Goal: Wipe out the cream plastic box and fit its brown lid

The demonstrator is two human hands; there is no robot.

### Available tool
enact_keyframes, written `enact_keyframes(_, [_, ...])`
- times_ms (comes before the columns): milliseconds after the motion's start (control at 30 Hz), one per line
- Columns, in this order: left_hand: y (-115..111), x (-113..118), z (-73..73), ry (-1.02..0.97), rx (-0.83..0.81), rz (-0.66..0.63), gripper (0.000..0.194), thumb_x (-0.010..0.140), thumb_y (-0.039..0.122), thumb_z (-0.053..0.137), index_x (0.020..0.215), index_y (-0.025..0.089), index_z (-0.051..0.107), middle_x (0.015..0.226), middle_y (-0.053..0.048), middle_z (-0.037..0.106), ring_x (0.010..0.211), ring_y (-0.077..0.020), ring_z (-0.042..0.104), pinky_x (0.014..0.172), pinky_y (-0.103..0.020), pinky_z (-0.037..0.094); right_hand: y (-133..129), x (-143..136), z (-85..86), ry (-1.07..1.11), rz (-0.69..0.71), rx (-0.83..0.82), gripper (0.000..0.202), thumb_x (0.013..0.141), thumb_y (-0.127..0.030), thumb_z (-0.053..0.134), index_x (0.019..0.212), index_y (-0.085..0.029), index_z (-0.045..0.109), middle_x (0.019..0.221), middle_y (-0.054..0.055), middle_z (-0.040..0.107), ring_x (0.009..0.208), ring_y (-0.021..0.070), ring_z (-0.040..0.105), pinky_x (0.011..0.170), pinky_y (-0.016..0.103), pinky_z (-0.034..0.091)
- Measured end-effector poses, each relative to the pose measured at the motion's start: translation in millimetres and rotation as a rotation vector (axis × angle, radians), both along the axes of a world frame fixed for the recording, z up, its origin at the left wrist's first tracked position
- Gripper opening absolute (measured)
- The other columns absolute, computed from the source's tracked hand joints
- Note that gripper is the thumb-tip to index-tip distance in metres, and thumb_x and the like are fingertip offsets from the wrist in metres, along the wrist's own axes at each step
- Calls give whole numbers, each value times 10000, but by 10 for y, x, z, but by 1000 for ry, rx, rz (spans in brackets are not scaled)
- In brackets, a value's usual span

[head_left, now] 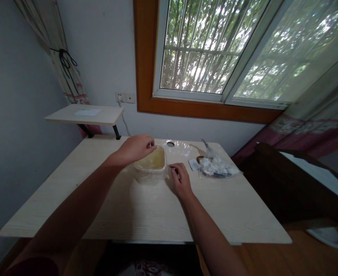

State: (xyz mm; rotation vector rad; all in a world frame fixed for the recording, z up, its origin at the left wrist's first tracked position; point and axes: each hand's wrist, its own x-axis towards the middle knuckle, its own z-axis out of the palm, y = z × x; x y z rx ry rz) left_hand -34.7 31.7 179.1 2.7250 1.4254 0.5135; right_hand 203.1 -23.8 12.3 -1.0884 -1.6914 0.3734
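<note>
A small cream-coloured bin (pixel 152 160) with a rounded square mouth stands upright on the table, and thin clear plastic (pixel 146 176) shows around its outside. Over the bin's left and rear rim lies my left hand (pixel 137 148), its fingers bent and pressed together at the edge. What those fingertips pinch is too small to tell. My right hand (pixel 182 179) is just right of the bin, close to the tabletop. Its thumb and fingers are curled together near the bin's side, where a faint edge of the clear plastic reaches them.
A clear bag (pixel 216 165) of white, crumpled-looking contents lies on the table (pixel 100 214) to the right. At the back left stands a raised shelf (pixel 108 115) with a paper sheet on it. A cable hole (pixel 170 144) is behind the bin. Dark furniture (pixel 272 188) flanks the right side.
</note>
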Motion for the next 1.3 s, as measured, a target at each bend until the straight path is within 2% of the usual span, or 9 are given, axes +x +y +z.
enact_keyframes(67, [-8,-134,-15,-65,63,170,291,907,412,495,963,179,661,969,-92,684,886,-217,627,744,-301,428,5,0,-8,6,-9,-1,202,969,-258,481,1077,-226,648,1021,69,604,957,202,579,812,340,487])
enact_keyframes(133, [3,-257,-98,-89,-9,278,300,873,445,538,937,169,636,947,-99,677,832,-216,620,710,-301,425,11,0,-15,10,-15,-2,199,965,-255,484,1073,-224,648,1017,68,605,942,198,579,801,337,488])
enact_keyframes(233, [27,-382,-283,-95,-208,325,324,829,496,570,828,175,613,831,-84,673,706,-200,596,623,-291,394,18,-4,-19,11,-18,-7,197,964,-256,485,1071,-221,647,1013,69,603,927,195,577,790,335,488])
enact_keyframes(367, [45,-413,-469,-158,-322,345,219,821,359,537,686,192,580,617,-33,609,565,-162,529,559,-277,327,14,-11,-13,8,-25,-24,203,968,-269,480,1073,-219,647,1007,73,603,916,198,577,778,338,491])
enact_keyframes(633, [18,-279,-612,-374,-47,450,157,819,297,527,696,202,507,655,1,529,628,-144,455,591,-263,288,23,-3,-11,5,-49,-11,208,971,-272,469,1057,-215,649,986,75,608,913,199,580,782,334,488])
enact_keyframes(833, [-118,-169,-902,-511,55,548,175,858,346,495,747,218,452,631,40,434,598,-128,410,610,-254,285,7,-5,0,-9,-68,37,208,970,-239,462,1061,-211,647,987,79,606,934,207,579,807,355,490])
enact_keyframes(967, [-257,-101,-1026,-547,48,541,198,884,372,471,757,222,447,618,46,421,593,-126,435,619,-248,313,-71,-66,50,-62,-68,136,242,954,-196,474,1120,-214,649,1047,104,603,1004,228,580,894,415,497])
enact_keyframes(1133, [-388,-32,-1028,-543,12,476,231,910,415,458,784,222,456,632,41,458,587,-125,451,618,-247,333,-118,-281,205,-215,101,244,369,910,-158,510,1245,-257,628,1149,113,630,1076,248,584,928,442,509])
enact_keyframes(1300, [-398,-26,-1032,-575,-24,417,238,919,428,454,807,218,457,637,43,469,584,-121,455,613,-239,342,41,-640,478,-361,162,135,422,920,-143,478,1316,-237,590,1329,117,581,1233,254,517,1065,457,436])
